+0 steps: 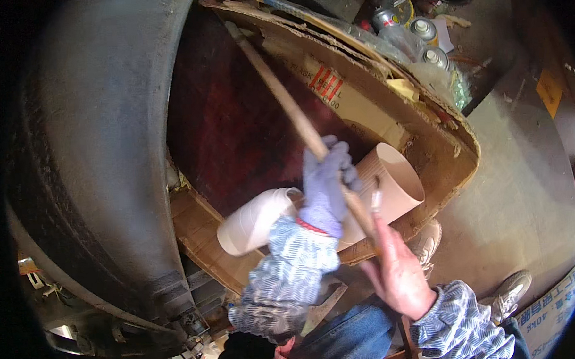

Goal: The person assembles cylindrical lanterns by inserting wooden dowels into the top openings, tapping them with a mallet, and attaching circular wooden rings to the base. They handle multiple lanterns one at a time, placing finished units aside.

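Observation:
My left hand, in a grey-purple glove, is closed around a long wooden stick that slants from the far left of the cardboard box down toward my right hand. My bare right hand, blurred, is beside the stick's near end. A thin brush-like tool with a dark tip and pale neck rises from its fingers. Under my left wrist lies a white cylinder. To the right of the glove is a ridged pinkish-beige cylinder, its open end facing right.
The worn cardboard box has a dark red surface inside. A large grey curved metal body stands at the left. Spray cans and clear plastic wrap lie beyond the box. A printed sack lies at the lower right.

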Tool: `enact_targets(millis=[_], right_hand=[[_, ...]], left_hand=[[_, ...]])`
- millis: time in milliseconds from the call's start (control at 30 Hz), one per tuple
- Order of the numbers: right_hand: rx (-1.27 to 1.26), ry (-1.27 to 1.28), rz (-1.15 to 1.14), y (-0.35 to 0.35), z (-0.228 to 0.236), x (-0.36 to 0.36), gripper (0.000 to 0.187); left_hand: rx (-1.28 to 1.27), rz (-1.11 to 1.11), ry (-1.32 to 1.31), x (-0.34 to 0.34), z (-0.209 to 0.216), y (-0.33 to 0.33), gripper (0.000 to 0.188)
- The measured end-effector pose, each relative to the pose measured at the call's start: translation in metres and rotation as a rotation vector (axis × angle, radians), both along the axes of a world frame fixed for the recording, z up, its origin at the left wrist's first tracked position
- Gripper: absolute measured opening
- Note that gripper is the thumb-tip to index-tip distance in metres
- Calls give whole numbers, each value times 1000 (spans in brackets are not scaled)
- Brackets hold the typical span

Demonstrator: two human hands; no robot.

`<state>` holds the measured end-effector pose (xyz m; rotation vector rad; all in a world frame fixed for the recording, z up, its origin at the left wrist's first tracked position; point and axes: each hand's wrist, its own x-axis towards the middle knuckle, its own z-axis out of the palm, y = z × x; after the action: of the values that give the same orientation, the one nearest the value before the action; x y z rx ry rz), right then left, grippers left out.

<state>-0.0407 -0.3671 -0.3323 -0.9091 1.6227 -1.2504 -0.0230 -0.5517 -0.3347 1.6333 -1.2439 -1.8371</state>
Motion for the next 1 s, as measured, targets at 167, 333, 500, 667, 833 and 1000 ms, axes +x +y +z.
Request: enact_targets(millis=[167, 333, 500, 667, 833, 1000], right_hand=[[202, 128, -123, 29, -12, -30, 82], [532, 420, -226, 51, 39, -104, 80], [448, 805, -276, 30, 91, -134, 81], [341, 945, -126, -6, 82, -129, 66], [239, 866, -6, -47, 70, -114, 78], [117, 800, -6, -94, 42, -93, 68]], left_hand=[[60, -111, 82, -26, -10, 23, 51], [-1864, -1057, -513, -32, 13, -55, 61], [-1900, -1207, -38, -110, 25, -100, 26], [-1820, -1161, -133, -98, 13, -145, 26], [-1795, -1185, -228, -53, 19, -188, 19], [-1874, -1136, -334, -24, 7, -230, 25]])
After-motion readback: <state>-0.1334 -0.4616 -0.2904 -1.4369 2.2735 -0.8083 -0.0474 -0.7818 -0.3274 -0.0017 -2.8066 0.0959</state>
